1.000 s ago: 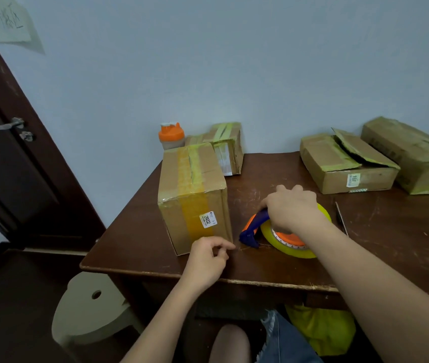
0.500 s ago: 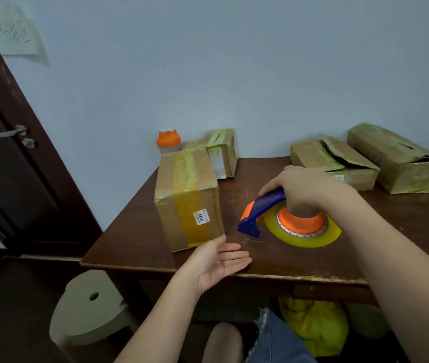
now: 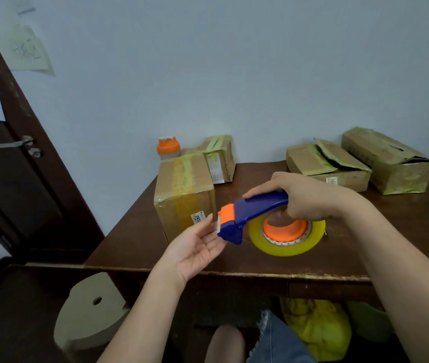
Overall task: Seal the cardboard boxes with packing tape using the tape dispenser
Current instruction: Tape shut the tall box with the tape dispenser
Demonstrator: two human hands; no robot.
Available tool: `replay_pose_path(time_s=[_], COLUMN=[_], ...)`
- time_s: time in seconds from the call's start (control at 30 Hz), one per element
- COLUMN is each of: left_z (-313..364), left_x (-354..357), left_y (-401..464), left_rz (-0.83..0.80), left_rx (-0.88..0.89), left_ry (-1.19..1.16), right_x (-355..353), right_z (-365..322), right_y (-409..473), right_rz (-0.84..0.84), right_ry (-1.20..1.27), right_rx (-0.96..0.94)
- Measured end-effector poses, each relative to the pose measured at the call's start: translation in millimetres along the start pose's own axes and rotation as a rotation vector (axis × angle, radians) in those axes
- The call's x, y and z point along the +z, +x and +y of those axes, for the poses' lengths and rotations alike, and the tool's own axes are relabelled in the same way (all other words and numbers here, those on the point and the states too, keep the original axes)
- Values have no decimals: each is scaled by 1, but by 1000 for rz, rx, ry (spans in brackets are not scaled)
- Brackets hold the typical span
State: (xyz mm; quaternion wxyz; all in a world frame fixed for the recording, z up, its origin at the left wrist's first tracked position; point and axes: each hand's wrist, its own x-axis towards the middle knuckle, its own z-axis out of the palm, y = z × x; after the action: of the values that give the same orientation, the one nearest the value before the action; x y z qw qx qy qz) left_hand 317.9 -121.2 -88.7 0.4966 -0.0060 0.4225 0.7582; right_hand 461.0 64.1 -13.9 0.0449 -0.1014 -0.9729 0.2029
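The tabletop carries five cardboard boxes: a tall box stands upright at the left, already banded with tape over its top and down its near face; a smaller box sits behind it by the wall, beside a bottle with an orange cap; at the far right lie a flat box with a lifted flap and a long box whose end gapes, both seemingly unsealed. The dispenser is held above the tabletop, between the hands and just right of the tall box. Its long axis runs from upper right to lower left: blue handle at the right, orange-and-blue cutter head at the lower left, yellow tape roll on an orange hub hanging beneath the handle. The right hand wraps the handle's rear. The left hand lies open, palm up, fingers straight and reaching to the cutter head; whether they touch it cannot be told. The left hand is thus the nearer to the tape's free end, and the tall box lies just beyond that hand. Drawing tape out probably calls for a pinch at the head; the unsealed boxes lie well apart, to the right.
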Motion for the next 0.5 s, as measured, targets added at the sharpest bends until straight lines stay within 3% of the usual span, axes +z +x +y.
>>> replay_pose_path(time_s=[0.5], left_z=[49], left_x=[-19], left_y=[-37], left_rz=[-18], left_rx=[119], left_ry=[240], right_x=[10], right_z=[-18], right_y=[22], right_rz=[59], right_ry=[206], right_rx=[-140])
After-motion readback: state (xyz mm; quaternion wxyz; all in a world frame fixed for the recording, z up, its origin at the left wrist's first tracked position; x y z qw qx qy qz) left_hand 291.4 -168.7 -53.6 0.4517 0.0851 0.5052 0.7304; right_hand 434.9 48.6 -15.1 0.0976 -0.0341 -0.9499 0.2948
